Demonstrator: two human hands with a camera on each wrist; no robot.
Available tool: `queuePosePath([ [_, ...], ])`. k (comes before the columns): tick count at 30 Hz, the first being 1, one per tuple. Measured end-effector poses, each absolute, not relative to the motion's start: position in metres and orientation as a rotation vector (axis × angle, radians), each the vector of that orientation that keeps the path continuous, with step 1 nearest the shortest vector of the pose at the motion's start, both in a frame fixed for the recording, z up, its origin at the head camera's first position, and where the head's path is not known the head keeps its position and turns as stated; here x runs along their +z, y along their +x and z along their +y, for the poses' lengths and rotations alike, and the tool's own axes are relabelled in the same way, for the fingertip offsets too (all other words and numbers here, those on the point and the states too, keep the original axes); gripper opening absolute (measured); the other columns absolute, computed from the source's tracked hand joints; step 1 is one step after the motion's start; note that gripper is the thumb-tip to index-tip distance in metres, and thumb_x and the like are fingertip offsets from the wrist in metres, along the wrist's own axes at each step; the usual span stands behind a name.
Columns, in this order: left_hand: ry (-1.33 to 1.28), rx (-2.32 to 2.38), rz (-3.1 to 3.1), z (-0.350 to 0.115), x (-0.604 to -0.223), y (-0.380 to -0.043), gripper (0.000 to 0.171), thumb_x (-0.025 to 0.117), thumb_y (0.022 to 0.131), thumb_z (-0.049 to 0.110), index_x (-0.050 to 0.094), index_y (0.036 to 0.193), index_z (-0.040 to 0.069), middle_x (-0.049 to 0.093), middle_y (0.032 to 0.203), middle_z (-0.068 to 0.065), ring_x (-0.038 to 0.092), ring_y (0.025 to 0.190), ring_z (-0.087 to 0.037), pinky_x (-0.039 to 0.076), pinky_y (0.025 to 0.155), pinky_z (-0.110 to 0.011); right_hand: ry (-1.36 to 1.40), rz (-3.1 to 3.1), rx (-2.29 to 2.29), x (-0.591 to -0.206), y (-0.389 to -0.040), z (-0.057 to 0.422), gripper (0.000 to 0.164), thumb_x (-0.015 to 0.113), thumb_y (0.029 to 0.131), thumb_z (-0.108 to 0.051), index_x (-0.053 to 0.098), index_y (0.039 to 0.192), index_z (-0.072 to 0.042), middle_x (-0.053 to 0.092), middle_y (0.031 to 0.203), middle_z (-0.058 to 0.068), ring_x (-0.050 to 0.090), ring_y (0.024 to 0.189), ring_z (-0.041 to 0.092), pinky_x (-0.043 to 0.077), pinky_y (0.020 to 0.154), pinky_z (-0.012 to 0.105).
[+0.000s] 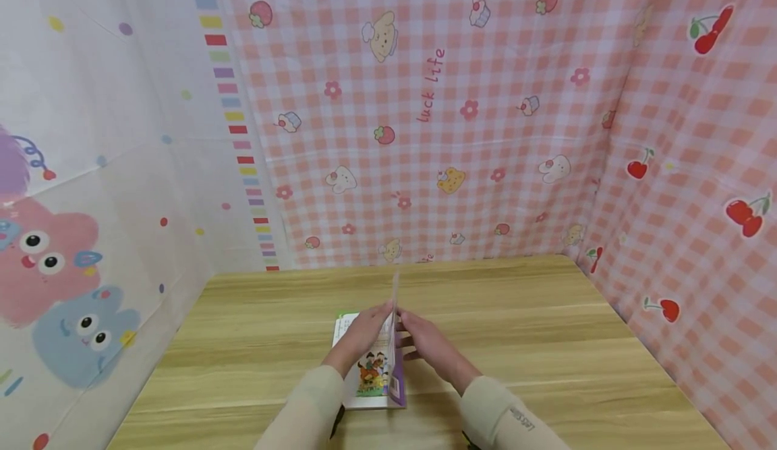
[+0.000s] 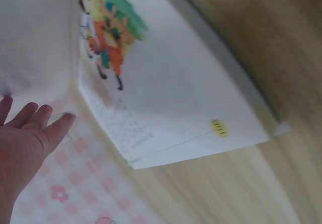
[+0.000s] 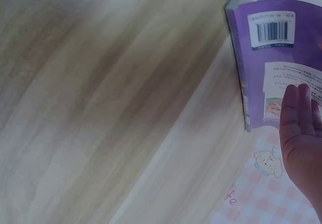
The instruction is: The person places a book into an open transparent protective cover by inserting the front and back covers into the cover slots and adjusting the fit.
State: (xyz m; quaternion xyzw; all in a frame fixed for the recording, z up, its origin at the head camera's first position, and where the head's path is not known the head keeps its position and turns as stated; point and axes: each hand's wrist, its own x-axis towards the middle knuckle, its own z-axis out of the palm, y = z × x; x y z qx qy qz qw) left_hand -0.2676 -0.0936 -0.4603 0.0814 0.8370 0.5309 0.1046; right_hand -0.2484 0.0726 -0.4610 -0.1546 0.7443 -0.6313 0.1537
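Note:
An illustrated book (image 1: 371, 374) lies on the table, its left part flat and showing a printed page with a coloured picture. The right part, with a purple back cover (image 3: 255, 68), stands raised between my two hands. My left hand (image 1: 364, 332) is on the inner side, over the flat page, its extended fingers (image 2: 58, 128) right at the raised white page (image 2: 35, 38). On the outer side, my right hand (image 1: 434, 342) has its straight fingers (image 3: 291, 108) against the purple cover, below the barcode label (image 3: 272, 30).
A wood-grain table (image 1: 534, 342) extends around the book. Pink checked cloth (image 1: 413, 166) with cartoon prints hangs behind it and on the right, and a white patterned cloth (image 1: 152, 200) hangs on the left.

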Motion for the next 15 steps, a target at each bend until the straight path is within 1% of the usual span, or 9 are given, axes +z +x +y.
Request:
queuePosePath([
  [3, 0.269, 1.518, 2.475, -0.093, -0.457, -0.269, 0.077, 0.034, 0.092, 0.067, 0.046, 0.142, 0.011, 0.043, 0.147, -0.020, 0.037, 0.130, -0.040, 0.032, 0.105, -0.063, -0.477, 2.156, -1.767, -0.464, -0.245, 0.070, 0.052, 0.025, 0.106, -0.036, 0.033, 0.149, -0.007, 0.053, 0.132, 0.029, 0.057, 0.109, 0.040, 0.047, 0.089, 0.063],
  [5, 0.287, 1.500, 2.456, -0.094, -0.454, -0.269, 0.073, 0.039, 0.091, 0.065, 0.050, 0.139, 0.010, 0.046, 0.144, -0.021, 0.041, 0.127, -0.040, 0.037, 0.101, -0.063, -0.477, 2.165, -1.747, -0.466, -0.242, 0.068, 0.053, 0.028, 0.105, -0.035, 0.033, 0.148, -0.005, 0.053, 0.131, 0.030, 0.055, 0.110, 0.042, 0.047, 0.089, 0.064],
  [7, 0.296, 1.516, 2.417, -0.096, -0.452, -0.270, 0.066, 0.041, 0.094, 0.059, 0.053, 0.135, 0.008, 0.049, 0.140, -0.023, 0.047, 0.122, -0.040, 0.045, 0.094, -0.061, -0.475, 2.183, -1.724, -0.468, -0.240, 0.067, 0.053, 0.031, 0.105, -0.034, 0.033, 0.148, -0.003, 0.052, 0.132, 0.033, 0.054, 0.111, 0.044, 0.047, 0.089, 0.064],
  [11, 0.257, 1.617, 2.323, -0.103, -0.452, -0.272, 0.052, 0.035, 0.099, 0.040, 0.053, 0.130, 0.002, 0.051, 0.134, -0.026, 0.050, 0.116, -0.039, 0.053, 0.083, -0.056, -0.497, 2.312, -1.599, -0.474, -0.237, 0.068, 0.051, 0.037, 0.104, -0.030, 0.035, 0.147, -0.004, 0.047, 0.138, 0.033, 0.052, 0.115, 0.045, 0.044, 0.093, 0.064],
  [13, 0.234, 1.654, 2.291, -0.106, -0.453, -0.272, 0.053, 0.031, 0.100, 0.038, 0.051, 0.131, -0.001, 0.054, 0.130, -0.027, 0.052, 0.113, -0.038, 0.054, 0.082, -0.053, -0.527, 2.413, -1.485, -0.478, -0.237, 0.069, 0.049, 0.039, 0.103, -0.028, 0.038, 0.146, -0.005, 0.047, 0.139, 0.032, 0.051, 0.117, 0.044, 0.042, 0.096, 0.064],
  [15, 0.186, 1.659, 2.269, -0.110, -0.454, -0.270, 0.055, 0.028, 0.100, 0.037, 0.053, 0.128, -0.004, 0.056, 0.127, -0.026, 0.054, 0.110, -0.035, 0.051, 0.084, -0.052, -0.577, 2.527, -1.342, -0.480, -0.236, 0.070, 0.048, 0.043, 0.102, -0.026, 0.040, 0.145, -0.005, 0.050, 0.137, 0.030, 0.050, 0.119, 0.043, 0.040, 0.099, 0.063],
])
